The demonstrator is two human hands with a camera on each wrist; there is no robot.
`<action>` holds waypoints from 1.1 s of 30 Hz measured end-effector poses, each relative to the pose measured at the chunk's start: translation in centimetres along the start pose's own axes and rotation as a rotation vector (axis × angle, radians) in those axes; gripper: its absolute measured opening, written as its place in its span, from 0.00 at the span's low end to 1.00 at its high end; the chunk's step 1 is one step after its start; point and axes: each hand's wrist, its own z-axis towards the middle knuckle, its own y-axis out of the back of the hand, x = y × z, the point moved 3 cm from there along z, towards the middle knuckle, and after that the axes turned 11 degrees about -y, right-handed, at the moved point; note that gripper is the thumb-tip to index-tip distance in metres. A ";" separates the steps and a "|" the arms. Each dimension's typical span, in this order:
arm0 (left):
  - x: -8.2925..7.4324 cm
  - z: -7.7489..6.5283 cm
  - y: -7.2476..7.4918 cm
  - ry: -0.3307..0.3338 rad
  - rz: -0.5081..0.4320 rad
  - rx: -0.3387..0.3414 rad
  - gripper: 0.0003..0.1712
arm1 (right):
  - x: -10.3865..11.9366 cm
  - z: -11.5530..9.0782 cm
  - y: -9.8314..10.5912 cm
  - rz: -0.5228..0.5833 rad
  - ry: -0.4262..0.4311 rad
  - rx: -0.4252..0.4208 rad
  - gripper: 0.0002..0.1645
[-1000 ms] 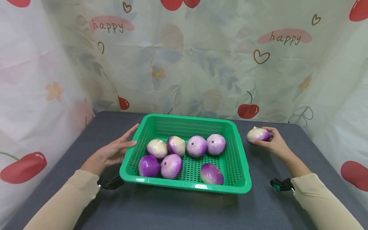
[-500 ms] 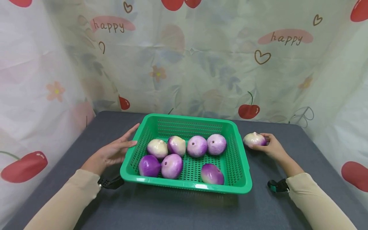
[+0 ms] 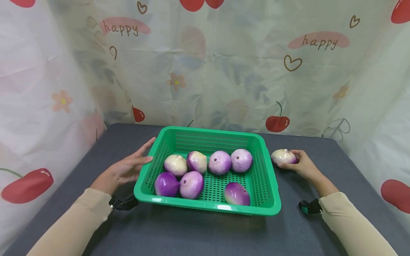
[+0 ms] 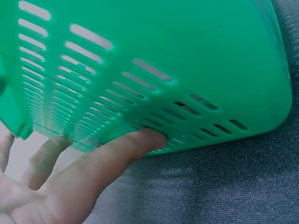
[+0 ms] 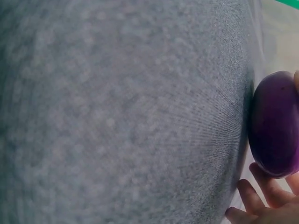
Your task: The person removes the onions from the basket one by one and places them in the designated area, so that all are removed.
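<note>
A green perforated basket (image 3: 208, 209) stands mid-table with several purple-and-white onions in it, among them a deep purple onion (image 3: 166, 184) at the front left. My left hand (image 3: 126, 169) rests against the basket's left side; in the left wrist view its fingertips touch the slotted wall (image 4: 224, 60), the fingers fairly straight. To the right of the basket, my right hand (image 3: 304, 164) holds another onion (image 3: 282, 156), pale on top with a pointed tip, between thumb and fingers. The right wrist view shows the purple side of this onion (image 5: 275, 126) close against the table cloth.
Dark grey cloth covers the table (image 3: 205, 234). A patterned curtain (image 3: 217, 71) hangs behind it and along both sides. Near the back right corner a thin looped cord (image 3: 339, 128) lies against the curtain.
My right hand has moved slightly left and nearer with the onion, which has come down closer to the table and the basket. My left hand and the basket stay in place.
</note>
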 end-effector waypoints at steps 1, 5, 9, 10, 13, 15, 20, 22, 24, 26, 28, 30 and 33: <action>0.0 0.0 0.0 0.000 0.000 0.001 0.43 | 0.0 0.0 0.0 -0.001 0.000 0.000 0.57; -0.1 0.1 -0.2 -0.002 0.003 0.003 0.43 | 0.1 0.0 0.0 -0.001 0.003 -0.005 0.56; -0.2 0.1 -0.3 -0.005 0.004 0.007 0.42 | 0.1 -0.1 0.1 0.000 0.007 -0.004 0.57; -0.1 0.2 -0.3 -0.004 0.003 0.009 0.42 | 0.1 -0.1 0.1 0.000 0.007 -0.004 0.57; -0.1 0.2 -0.2 -0.002 -0.003 0.016 0.42 | 0.1 -0.1 0.2 0.002 0.010 -0.003 0.58; 0.0 0.3 -0.2 -0.003 -0.006 0.020 0.42 | 0.0 -0.1 0.2 0.003 0.010 -0.001 0.58; 0.2 0.4 -0.2 0.000 0.001 0.021 0.42 | 0.1 -0.3 0.7 -0.008 -0.006 -0.009 0.57; 0.2 0.5 -0.3 0.003 0.008 0.024 0.42 | 0.5 -0.7 1.3 -0.014 -0.015 -0.017 0.58; 0.2 0.5 -0.3 0.001 0.012 0.031 0.42 | 1.3 -1.2 1.9 -0.008 -0.015 -0.025 0.59; 0.2 0.4 -0.2 0.000 0.008 0.033 0.42 | 2.6 -2.1 2.6 0.019 0.013 -0.032 0.59; 0.2 0.3 -0.1 -0.001 0.000 0.037 0.43 | 4.4 -3.3 3.2 0.069 0.055 -0.034 0.58; 0.1 0.2 0.0 0.001 -0.007 0.035 0.43 | 6.4 -4.8 3.5 0.130 0.122 -0.026 0.55; 0.1 0.0 0.1 0.003 -0.008 0.034 0.44 | 9.4 -7.2 3.4 0.180 0.239 -0.017 0.47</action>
